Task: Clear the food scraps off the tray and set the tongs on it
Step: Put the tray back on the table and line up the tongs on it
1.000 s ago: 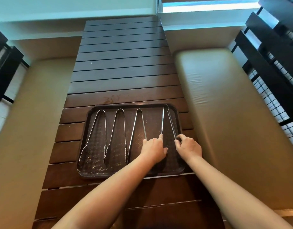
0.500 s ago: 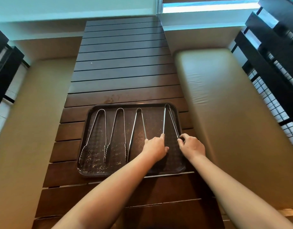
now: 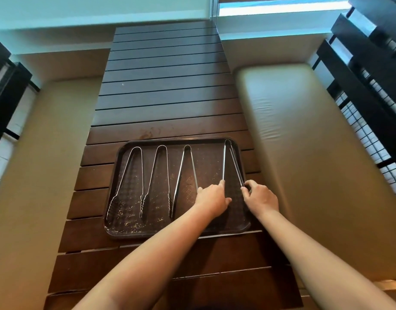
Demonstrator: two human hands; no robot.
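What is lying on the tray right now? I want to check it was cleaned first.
Four metal tongs lie side by side on the tray, with pale crumbs scattered near its front left. Both hands and forearms cover its front right area.

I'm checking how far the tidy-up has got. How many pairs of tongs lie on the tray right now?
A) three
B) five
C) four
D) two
C: four pairs of tongs lie side by side on the tray, the fourth pair at the right end with the left hand and the right hand at its near tips.
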